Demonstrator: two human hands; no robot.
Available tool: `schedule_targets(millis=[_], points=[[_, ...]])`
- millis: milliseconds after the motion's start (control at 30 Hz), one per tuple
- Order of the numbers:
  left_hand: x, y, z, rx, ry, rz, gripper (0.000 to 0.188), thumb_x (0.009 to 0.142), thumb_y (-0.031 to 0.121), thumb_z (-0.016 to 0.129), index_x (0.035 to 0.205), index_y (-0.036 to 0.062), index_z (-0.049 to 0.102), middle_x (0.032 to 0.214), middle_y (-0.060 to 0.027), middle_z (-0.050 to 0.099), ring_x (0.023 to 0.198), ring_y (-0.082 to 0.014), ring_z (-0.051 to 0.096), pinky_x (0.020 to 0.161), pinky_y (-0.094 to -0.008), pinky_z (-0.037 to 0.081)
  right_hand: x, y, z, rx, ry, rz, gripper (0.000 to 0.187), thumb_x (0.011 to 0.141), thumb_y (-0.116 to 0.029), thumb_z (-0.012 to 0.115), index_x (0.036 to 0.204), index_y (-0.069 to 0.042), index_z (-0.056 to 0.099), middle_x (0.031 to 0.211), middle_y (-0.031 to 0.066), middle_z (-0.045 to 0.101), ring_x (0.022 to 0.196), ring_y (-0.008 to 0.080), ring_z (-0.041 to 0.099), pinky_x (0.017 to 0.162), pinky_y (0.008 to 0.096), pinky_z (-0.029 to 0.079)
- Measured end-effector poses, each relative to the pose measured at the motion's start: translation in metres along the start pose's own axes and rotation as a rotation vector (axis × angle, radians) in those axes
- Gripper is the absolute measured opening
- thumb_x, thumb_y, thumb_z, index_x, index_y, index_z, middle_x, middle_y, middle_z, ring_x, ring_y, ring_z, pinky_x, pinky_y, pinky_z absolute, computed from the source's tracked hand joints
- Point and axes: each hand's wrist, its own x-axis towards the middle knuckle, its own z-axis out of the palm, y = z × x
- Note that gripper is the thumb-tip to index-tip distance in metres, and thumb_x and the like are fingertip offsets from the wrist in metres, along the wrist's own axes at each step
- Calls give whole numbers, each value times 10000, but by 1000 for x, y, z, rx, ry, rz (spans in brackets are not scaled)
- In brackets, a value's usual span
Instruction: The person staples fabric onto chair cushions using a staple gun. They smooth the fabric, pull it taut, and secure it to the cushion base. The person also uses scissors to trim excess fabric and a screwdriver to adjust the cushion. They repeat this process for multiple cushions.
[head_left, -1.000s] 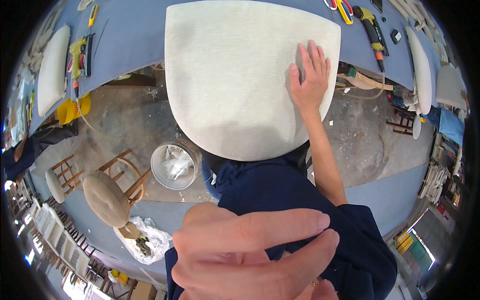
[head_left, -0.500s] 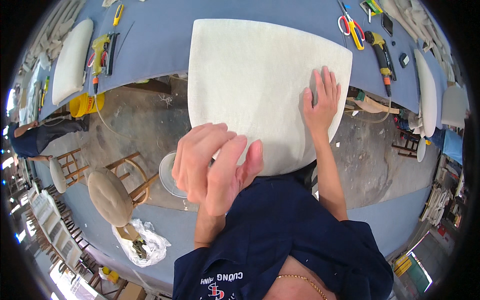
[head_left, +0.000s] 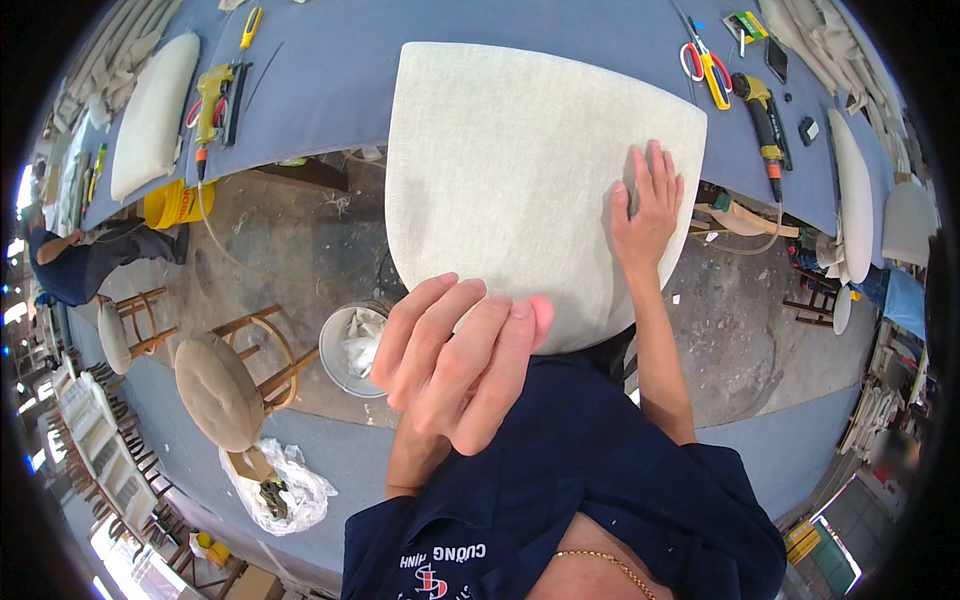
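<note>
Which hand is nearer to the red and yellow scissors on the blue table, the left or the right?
Right. The right hand lies flat on the cushion's right part, below the scissors. The left hand is raised at the cushion's near edge, much farther away.

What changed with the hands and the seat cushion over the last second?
The left hand moved up from the bottom edge of the view to the near edge of the cream seat cushion, fingers together, holding nothing. The right hand stayed flat on the cushion's right side. The cushion stayed on the blue table; its shift in the view looks like head movement.
</note>
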Motion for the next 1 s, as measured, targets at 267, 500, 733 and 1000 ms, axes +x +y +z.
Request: schedule_targets(millis=[267, 500, 733, 1000], points=[[-32, -16, 36, -184, 34, -293, 353, 733, -137, 698, 1054, 8, 720, 896, -99, 672, 755, -247, 691, 643, -358, 585, -7, -24, -7, -53, -243, -282, 631, 877, -239, 626, 1482, -104, 508, 1592, 102, 431, 1486, 351, 360, 1230, 575, 205], [-126, -9, 64, -647, -136, -986, 214, 917, -99, 646, 1070, 10, 748, 939, -115, 689, 792, -176, 688, 682, -268, 539, 48, -77, 18, 25, -434, -611, 692, 900, -304, 633, 1529, -95, 433, 1611, 89, 395, 1485, 323, 352, 1212, 576, 241], [-170, -25, 76, -1007, -227, -1278, 220, 998, -50, 552, 1161, -23, 698, 848, -88, 681, 713, -138, 677, 658, -261, 540, 147, -135, 80, 62, -397, -973, 653, 988, -370, 569, 1551, -90, 393, 1622, 69, 383, 1479, 249, 371, 1234, 454, 270], [-179, -28, 82, -973, -192, -1281, 189, 1003, -14, 544, 1124, -47, 686, 802, -97, 689, 675, -141, 705, 621, -276, 557, 162, -166, 115, 13, -444, -1069, 639, 1023, -458, 483, 1533, -78, 425, 1612, 80, 402, 1502, 233, 341, 1251, 480, 227]])
